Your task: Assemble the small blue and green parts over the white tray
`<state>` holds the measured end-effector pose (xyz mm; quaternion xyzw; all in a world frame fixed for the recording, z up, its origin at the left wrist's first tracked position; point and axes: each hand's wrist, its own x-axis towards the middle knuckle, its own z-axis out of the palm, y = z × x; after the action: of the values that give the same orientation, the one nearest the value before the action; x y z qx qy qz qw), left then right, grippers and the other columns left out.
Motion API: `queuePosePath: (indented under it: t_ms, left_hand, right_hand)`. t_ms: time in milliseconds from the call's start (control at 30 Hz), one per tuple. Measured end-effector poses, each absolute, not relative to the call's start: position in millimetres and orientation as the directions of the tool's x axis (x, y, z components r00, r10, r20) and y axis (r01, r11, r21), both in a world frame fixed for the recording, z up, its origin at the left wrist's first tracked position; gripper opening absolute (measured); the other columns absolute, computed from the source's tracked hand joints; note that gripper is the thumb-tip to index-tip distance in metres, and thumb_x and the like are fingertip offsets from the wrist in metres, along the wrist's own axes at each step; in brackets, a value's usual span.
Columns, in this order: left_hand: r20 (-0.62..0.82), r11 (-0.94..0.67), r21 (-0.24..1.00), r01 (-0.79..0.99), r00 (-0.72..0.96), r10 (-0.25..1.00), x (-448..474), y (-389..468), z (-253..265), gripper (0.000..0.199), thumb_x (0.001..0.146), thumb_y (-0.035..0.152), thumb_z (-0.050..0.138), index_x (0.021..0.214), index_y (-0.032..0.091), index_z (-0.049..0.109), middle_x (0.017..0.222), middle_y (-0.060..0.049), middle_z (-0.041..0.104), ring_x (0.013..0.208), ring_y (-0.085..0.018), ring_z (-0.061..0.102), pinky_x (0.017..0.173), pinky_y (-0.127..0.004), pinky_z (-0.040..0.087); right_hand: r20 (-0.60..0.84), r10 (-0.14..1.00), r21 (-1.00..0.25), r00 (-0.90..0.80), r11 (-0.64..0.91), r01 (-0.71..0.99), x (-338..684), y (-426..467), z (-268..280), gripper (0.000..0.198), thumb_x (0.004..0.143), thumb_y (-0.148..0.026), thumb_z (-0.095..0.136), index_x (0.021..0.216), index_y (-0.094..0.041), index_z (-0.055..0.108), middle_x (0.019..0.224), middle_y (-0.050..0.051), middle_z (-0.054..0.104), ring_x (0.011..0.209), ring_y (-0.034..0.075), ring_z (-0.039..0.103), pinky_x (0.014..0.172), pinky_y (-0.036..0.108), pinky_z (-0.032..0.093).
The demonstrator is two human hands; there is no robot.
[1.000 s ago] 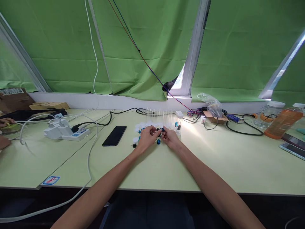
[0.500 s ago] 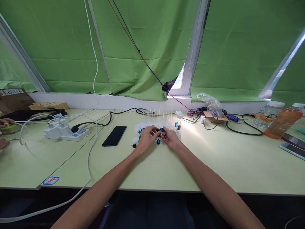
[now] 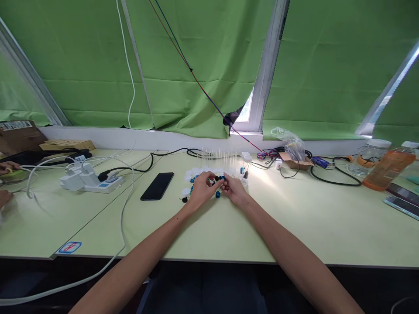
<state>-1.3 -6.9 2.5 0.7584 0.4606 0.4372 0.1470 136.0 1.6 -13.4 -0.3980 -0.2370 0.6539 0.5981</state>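
"Pinching a small blue piece [image 3: 221, 177] with the right hand [image 3: 231, 186], fingertips closed on it. Piece sits between the two hands, mid-table."

"Left hand [image 3: 203, 185]?"

"Fingers bent, thumb close against the piece. Cannot tell whether it grips."

"Loose parts about?"

"One blue part [image 3: 218, 195] just nearer the body, one black part [image 3: 185, 199] off to the left. More small parts behind the left hand, which blocks a count."

"Beyond the hands?"

"A row of clear upright rods [image 3: 225, 160], too faint to count, hemming in the far side. Near its right end, two raised white discs [image 3: 246, 157]."

"Farther left?"

"One dark phone [image 3: 157, 186], lying flat. Then one power strip [image 3: 104, 186] crowded with plugs, and a white cable [image 3: 122, 213] looping across the table to its near edge. Two boxes at the back, brown [image 3: 21, 138] and yellowish [image 3: 67, 145]. At the left edge, two hands of another person [image 3: 9, 166]."

"Right?"

"One small open carton [image 3: 296, 162] under a clear bag [image 3: 290, 140], one blue board [image 3: 321, 162], one lidded clear jar [image 3: 365, 159], one orange bottle [image 3: 388, 170], leaning; two phones [image 3: 404, 206] at the edge."
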Motion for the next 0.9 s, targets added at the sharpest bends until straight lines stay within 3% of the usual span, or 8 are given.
queuePosePath:
  t_ms: [233, 900]
  left_hand:
    - [0.511, -0.518, 0.628, 0.581, 0.193, 0.837, 0.4, -6.0, 0.4, 0.028, 0.081, 0.048, 0.059, 0.079, 0.02, 0.06, 0.082, -0.004, 0.063, 0.063, -0.016, 0.055, 0.057, -0.03, 0.045]
    - [0.534, -0.594, 0.638, 0.491, 0.275, 0.8, -1.6, -3.4, -1.8, 0.02, 0.08, 0.032, 0.057, 0.097, 0.022, 0.058, 0.091, -0.003, 0.064, 0.069, -0.015, 0.059, 0.061, -0.028, 0.047]
  right_hand:
    - [-0.204, 0.979, -0.809, 0.025, -0.154, -0.567, 136.4, 1.2, -14.7, 0.031, 0.087, -0.028, 0.064, 0.063, -0.017, 0.048, 0.046, -0.005, 0.044, 0.04, 0.008, 0.043, 0.036, 0.018, 0.033]
    - [-0.2, 0.979, -0.817, 0.028, -0.151, -0.556, 137.1, 3.4, -17.7, 0.029, 0.087, -0.03, 0.063, 0.065, -0.018, 0.048, 0.046, -0.005, 0.044, 0.04, 0.008, 0.043, 0.037, 0.019, 0.032]
